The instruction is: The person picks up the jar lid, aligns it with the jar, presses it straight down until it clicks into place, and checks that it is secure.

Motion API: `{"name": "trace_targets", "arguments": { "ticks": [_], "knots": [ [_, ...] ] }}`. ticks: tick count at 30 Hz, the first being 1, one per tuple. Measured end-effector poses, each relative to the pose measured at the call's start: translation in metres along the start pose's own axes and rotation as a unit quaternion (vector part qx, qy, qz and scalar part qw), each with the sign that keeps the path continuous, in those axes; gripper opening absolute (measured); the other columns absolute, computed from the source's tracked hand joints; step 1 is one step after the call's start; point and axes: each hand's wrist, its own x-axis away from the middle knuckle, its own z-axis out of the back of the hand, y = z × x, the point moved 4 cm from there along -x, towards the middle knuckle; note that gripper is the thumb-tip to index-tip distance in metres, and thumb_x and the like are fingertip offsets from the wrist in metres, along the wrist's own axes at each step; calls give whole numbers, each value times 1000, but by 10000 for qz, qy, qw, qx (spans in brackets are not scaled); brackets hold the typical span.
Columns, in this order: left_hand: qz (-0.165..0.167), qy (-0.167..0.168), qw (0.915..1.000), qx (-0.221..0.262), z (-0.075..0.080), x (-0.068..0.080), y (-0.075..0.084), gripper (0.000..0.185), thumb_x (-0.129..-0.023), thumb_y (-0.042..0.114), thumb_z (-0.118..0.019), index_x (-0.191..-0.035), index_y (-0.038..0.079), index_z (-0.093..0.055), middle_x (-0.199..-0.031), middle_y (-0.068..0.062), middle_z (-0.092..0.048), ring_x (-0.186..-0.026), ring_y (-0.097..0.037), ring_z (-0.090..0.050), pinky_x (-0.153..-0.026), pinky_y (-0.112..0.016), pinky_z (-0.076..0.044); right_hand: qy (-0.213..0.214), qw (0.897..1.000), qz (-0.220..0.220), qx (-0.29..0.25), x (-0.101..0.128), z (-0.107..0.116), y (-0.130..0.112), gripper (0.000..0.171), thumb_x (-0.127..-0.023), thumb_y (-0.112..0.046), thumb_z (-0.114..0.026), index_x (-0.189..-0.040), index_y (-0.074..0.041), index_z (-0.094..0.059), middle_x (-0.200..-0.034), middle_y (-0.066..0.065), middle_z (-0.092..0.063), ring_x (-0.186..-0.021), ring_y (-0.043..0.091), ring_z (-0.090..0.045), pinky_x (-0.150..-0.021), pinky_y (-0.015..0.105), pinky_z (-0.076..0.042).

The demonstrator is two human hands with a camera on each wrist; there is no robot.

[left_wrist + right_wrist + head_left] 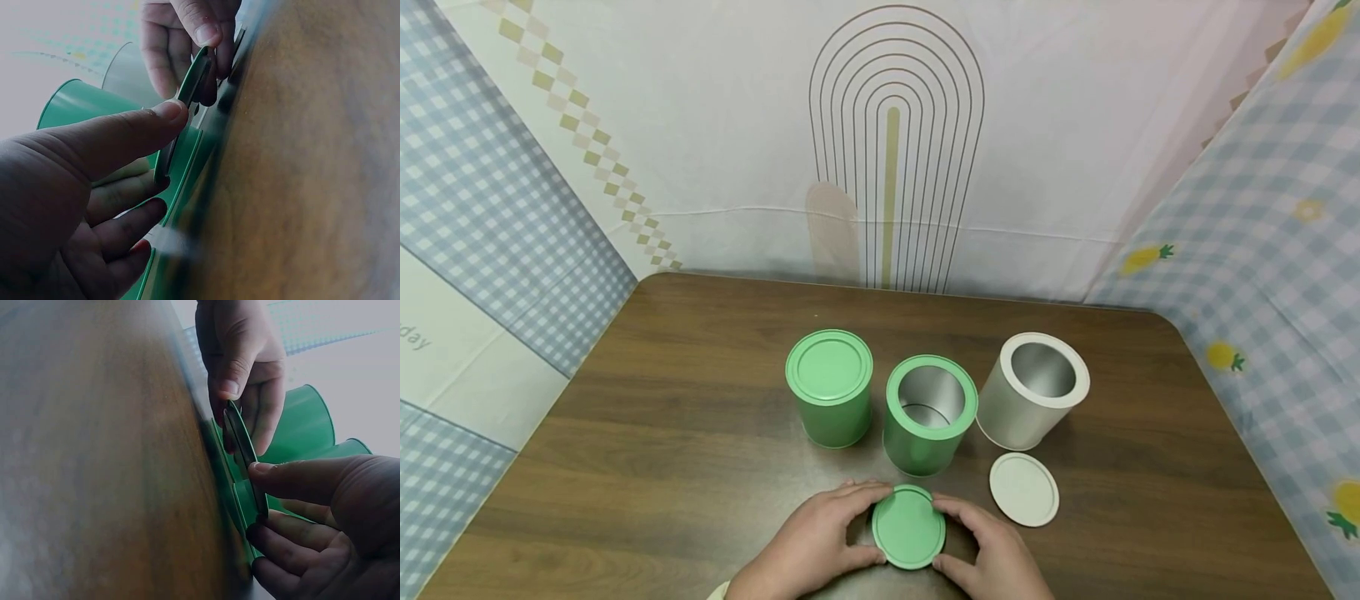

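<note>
While both hands [910,546] pinch its lid [908,527], green tin [929,414] stands empty.

Our left hand [812,542] and right hand [996,550] sit close together, low near our body — thumbs on top, fingers [119,234] curled underneath, both pinching from opposite sides.

Two round metal tins are showing mint green, one lidded [829,386], one open [929,412] with a bare silver inside. The loose round lid [908,527] is matching green. The third tin [1032,390] and flat lid [1023,489] are looking off-white, all on dark brown woodgrain worktop [662,433].
</note>
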Motion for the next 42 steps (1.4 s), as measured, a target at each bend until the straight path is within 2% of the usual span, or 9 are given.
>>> {"name": "trace_targets", "arguments": {
  "ticks": [6, 15, 23, 37, 42],
  "knots": [
    [-24, 22, 9998, 198, 1, -1, 0, 63, -80, 33, -85, -135, 13, -62, -131, 6, -65, -122, -10, -60, -103, -37, -50, 6, 10000, -86, 0, 0, 0, -1, 57, -69, -15, -92, -121, -17, -69, -124, -7, -69, -112, 16, -66, -93, 38, -54],
    [15, 89, 9993, 366, 4, -1, 0, 64, -80, 34, -85, -136, 13, -61, -132, 4, -65, -121, -10, -61, -99, -33, -52, 480, 9980, 348, 213, 0, 3, -2, 60, -63, -12, -94, -118, -15, -71, -120, -6, -71, -107, 13, -68, -87, 36, -56],
    [59, 68, 9991, 422, 3, 0, -3, 65, -81, 35, -84, -137, 13, -61, -133, 4, -64, -121, -10, -61, -100, -33, -51, 231, 9997, 37, 46, 0, 2, -2, 57, -68, -17, -93, -120, -18, -70, -124, -8, -70, -111, 14, -67, -91, 36, -55],
    [54, 107, 9990, 437, 4, 0, -1, 65, -81, 36, -84, -138, 14, -60, -133, 5, -64, -121, -10, -61, -100, -33, -51, 368, 9991, 193, 59, 1, 3, -3, 59, -66, -15, -93, -119, -18, -70, -124, -7, -70, -111, 13, -67, -90, 35, -55],
    [43, 127, 9987, 488, 4, 0, -1, 65, -81, 38, -83, -138, 16, -60, -133, 6, -64, -121, -10, -61, -100, -33, -51, 322, 9994, 126, -13, 1, 3, -3, 58, -67, -16, -93, -120, -20, -69, -125, -8, -69, -112, 13, -67, -91, 35, -55]
  ]
}}
